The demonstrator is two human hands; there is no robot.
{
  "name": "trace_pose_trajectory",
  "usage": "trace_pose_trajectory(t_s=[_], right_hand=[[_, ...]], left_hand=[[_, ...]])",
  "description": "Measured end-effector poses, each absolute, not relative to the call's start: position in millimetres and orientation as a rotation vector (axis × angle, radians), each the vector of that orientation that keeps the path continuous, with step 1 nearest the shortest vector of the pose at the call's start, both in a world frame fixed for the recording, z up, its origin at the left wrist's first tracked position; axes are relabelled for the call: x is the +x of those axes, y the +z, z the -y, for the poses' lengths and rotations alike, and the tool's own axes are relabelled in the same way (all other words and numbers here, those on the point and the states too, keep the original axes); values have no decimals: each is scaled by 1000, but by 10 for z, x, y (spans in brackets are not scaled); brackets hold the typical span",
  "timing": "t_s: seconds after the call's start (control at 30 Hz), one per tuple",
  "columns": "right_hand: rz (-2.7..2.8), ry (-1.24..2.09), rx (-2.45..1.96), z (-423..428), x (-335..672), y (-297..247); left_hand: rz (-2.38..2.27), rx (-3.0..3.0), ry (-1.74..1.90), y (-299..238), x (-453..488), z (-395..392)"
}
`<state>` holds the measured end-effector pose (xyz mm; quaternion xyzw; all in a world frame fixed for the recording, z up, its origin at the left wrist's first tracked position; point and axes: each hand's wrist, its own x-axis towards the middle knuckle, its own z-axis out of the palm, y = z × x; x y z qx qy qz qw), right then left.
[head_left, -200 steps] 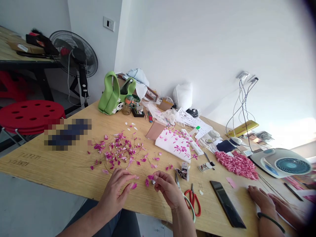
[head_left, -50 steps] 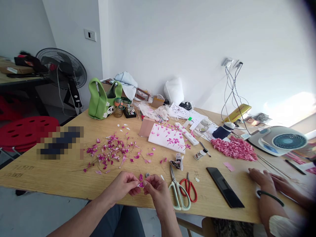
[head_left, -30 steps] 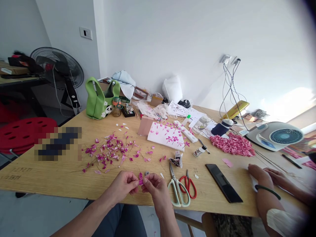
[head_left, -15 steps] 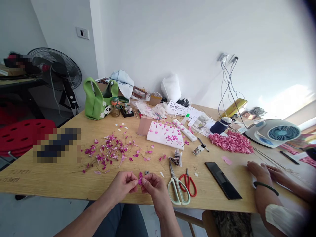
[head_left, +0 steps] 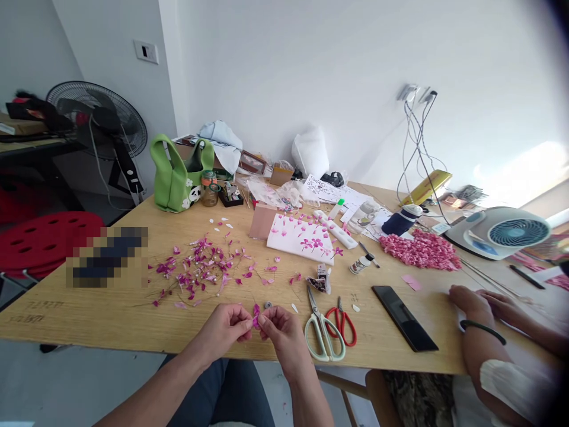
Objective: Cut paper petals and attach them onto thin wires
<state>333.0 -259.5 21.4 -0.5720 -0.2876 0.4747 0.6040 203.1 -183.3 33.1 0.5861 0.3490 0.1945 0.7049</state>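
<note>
Between my two hands, above the table's front edge, is a small magenta petal flower (head_left: pixel 256 316). My left hand (head_left: pixel 231 325) pinches it from the left with thumb and forefinger. From the other side my right hand (head_left: pixel 276 326) pinches it too; the fingers hide part of it. Just behind my right fingers lies a small grey roll (head_left: pixel 267 305). Scissors with pale green handles (head_left: pixel 324 338) rest right of my right hand, beside red-handled pliers (head_left: pixel 342 325). Many loose magenta petals and thin stems (head_left: pixel 207 267) are scattered beyond my left hand.
A white box or cloth with pink flowers (head_left: pixel 302 238) lies mid-table. A black phone (head_left: pixel 403 319), a small bottle (head_left: pixel 361 264) and a pink ruffled heap (head_left: pixel 420 249) are to the right. Another person's hands (head_left: pixel 471 305) rest at far right. A green bag (head_left: pixel 171 190) stands back left.
The view has shifted slightly, so the table's things sit a little to the right and higher. Both hands keep their pinch on the flower, with only slight finger movement.
</note>
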Motion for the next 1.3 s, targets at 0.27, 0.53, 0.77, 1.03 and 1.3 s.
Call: trace_pose_trajectory(t_s=[0.27, 0.53, 0.77, 1.03, 1.3], right_hand=[[641, 1161, -1271, 2604, 3319, 234], [632, 1234, -1228, 2645, 3337, 235], [693, 1307, -1213, 2641, 3309, 228], [693, 1217, -1271, 2620, 3285, 224], [699, 1157, -1338, 2592, 3276, 233]], left_hand=[[-795, 1357, 465, 391, 2031, 1817], [-798, 1372, 460, 403, 2001, 1819], [-777, 1340, 435, 362, 1991, 1834], [-737, 1227, 416, 380, 1957, 1835], [-724, 1051, 406, 390, 1938, 1830]])
